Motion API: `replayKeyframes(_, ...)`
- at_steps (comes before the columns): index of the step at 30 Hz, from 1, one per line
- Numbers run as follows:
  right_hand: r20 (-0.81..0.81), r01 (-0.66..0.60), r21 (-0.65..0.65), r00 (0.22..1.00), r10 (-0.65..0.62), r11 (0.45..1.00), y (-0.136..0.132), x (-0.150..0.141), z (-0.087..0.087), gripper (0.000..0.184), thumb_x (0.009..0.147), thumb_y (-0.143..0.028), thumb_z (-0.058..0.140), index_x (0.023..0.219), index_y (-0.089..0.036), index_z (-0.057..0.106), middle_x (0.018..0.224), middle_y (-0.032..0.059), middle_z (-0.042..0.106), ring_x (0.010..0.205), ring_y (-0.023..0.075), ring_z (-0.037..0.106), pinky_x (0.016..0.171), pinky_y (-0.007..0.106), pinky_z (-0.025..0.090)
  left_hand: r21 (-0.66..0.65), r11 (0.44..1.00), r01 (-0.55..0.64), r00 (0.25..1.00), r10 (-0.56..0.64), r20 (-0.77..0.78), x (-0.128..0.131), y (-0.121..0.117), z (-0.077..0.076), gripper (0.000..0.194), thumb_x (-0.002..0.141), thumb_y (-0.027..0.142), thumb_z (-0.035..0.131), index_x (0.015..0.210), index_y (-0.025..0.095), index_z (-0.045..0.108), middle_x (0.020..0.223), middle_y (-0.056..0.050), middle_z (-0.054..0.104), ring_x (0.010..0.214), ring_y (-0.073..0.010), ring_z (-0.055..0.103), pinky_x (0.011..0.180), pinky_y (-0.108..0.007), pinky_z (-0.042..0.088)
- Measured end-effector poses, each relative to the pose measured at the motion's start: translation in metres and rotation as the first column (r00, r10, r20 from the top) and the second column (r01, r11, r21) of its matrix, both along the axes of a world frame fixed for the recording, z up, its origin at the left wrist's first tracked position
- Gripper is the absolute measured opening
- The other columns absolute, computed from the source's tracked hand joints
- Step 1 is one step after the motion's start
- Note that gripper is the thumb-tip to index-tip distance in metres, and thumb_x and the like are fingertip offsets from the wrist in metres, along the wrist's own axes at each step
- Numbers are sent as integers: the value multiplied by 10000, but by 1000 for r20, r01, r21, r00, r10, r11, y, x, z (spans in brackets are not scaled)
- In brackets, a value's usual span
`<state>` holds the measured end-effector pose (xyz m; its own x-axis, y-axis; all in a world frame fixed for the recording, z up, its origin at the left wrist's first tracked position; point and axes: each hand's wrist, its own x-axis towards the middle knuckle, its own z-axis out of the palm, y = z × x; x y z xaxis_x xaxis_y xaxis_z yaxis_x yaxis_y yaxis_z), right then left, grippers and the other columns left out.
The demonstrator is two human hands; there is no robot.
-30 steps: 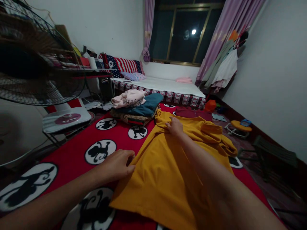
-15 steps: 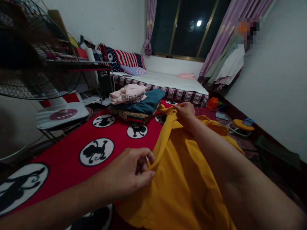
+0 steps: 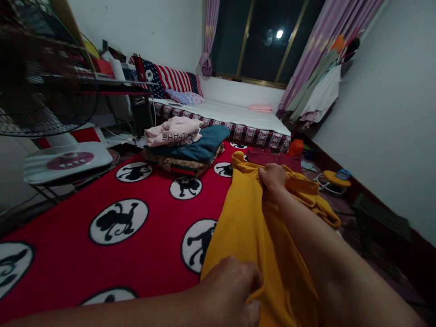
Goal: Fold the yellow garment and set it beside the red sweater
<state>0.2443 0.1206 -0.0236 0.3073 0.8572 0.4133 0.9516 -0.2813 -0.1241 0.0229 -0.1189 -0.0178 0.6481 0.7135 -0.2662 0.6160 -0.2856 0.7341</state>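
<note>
A mustard-yellow garment, perhaps a shirt (image 3: 238, 218), stretches away from me over the red blanket (image 3: 160, 218) with its monkey-figure circles. My left hand (image 3: 235, 286) is closed on the cloth at the near end, pinching up a fold. Farther off, my right hand (image 3: 273, 177) grips the garment near its far end, with the fingertips partly hidden in the cloth. To the right of that hand, more of the yellow cloth lies bunched. Left of the garment's far end sits a stack of folded clothes (image 3: 200, 147), pale pink on top, teal and brown patterned below.
A fan (image 3: 68, 154) stands at the left beside a cluttered desk (image 3: 119, 88). Behind is a bed (image 3: 225, 111) under the window. Dark red cloth (image 3: 272, 156) lies beyond the garment. At right are a yellow-topped stool (image 3: 336, 178) and hanging clothes (image 3: 323, 95).
My left hand has moved nearer and right, closing on the garment's near end. The garment's left side has been drawn straighter and flatter. My right hand has shifted slightly toward me.
</note>
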Motion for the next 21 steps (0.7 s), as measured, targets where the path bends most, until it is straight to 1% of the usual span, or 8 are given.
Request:
replayKeyframes(3,4,41,-94,999,-41,995,-7,5,-16,359,811,-326,493,974,-130,747,956,208,714,910,315,660,738,383,476,-77,982,173,982,-177,-59,7,6,1,169,732,341,631,802,218,723,699,-35,700,546,-157,568,448,-241,310)
replayKeyframes(5,1,42,-135,999,-42,990,-9,5,-21,375,814,-317,483,1001,-116,738,982,221,707,916,321,658,737,395,478,-62,971,229,973,-231,-13,15,18,1,307,783,478,601,743,200,725,666,-40,694,534,-149,570,455,-238,335)
replayKeyframes(8,6,44,-213,999,-44,976,-9,3,-16,374,815,-293,492,1043,-98,715,1044,230,691,958,331,649,752,403,479,221,972,74,993,-93,76,29,48,-6,423,894,491,447,850,175,725,797,-78,714,693,-178,636,622,-256,460)
replayKeyframes(10,-10,51,-260,998,-56,964,-5,0,-6,367,801,-258,521,1083,-94,689,1077,228,681,994,333,642,776,399,475,436,893,-112,991,69,113,38,71,-19,379,913,379,432,1118,157,662,1132,-133,667,1020,-238,622,879,-321,475)
replayKeyframes(11,-33,46,-251,998,-56,967,-2,-2,-1,371,799,-240,526,1108,-96,671,1088,225,678,1008,332,639,790,398,472,502,847,-175,984,136,115,41,81,-27,430,904,351,450,1255,140,579,1308,-163,567,1197,-269,532,999,-365,423)
replayKeyframes(14,-212,-15,-125,977,-12,992,10,-8,9,357,827,-232,498,1128,-110,647,1096,217,676,1044,321,631,830,392,458,573,796,-196,978,198,60,45,100,-51,597,897,388,473,1411,90,412,1521,-199,298,1425,-317,233,1157,-457,247)
replayKeyframes(17,-379,-67,-88,925,29,994,27,-14,5,352,875,-358,474,971,-108,701,998,214,702,981,299,659,786,354,475,601,787,-136,988,150,27,44,101,-64,569,917,439,433,1403,144,440,1527,-166,305,1433,-310,216,1172,-492,215)
replayKeyframes(21,-500,-136,-114,864,62,984,45,-21,-11,393,812,-480,583,768,-113,718,694,128,705,667,227,684,588,273,479,608,784,-123,990,141,19,44,99,-66,577,913,453,438,1413,165,435,1529,-161,301,1431,-314,220,1167,-512,230)
